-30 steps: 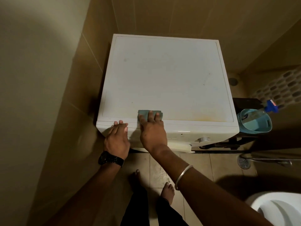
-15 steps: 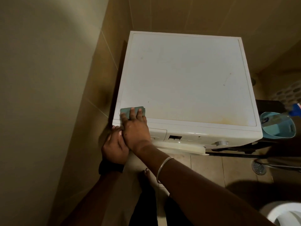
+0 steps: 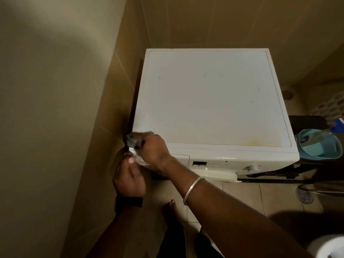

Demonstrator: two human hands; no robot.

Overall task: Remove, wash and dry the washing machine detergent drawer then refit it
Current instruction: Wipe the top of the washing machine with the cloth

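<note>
A white front-loading washing machine point(image 3: 210, 97) stands against the tiled wall, seen from above. My right hand point(image 3: 152, 148) holds a small green cloth point(image 3: 132, 140) bunched at the machine's front left top corner. The detergent drawer front point(image 3: 181, 158) sits flush in the control panel, mostly hidden behind my right wrist. My left hand point(image 3: 129, 175), with a black watch on the wrist, rests against the left front edge just below that corner, fingers curled; I cannot tell whether it grips anything.
A tiled wall runs close along the machine's left side. To the right, a light blue bucket point(image 3: 320, 144) holding a clear bottle with a blue cap sits on a dark stand. The machine door point(image 3: 217, 175) hangs slightly ajar. A floor drain point(image 3: 304, 195) and a white toilet rim point(image 3: 327, 246) lie lower right.
My right hand slid the green cloth leftward along the top front edge to the left corner and bunched it. My left hand dropped from the top edge to the side below the corner.
</note>
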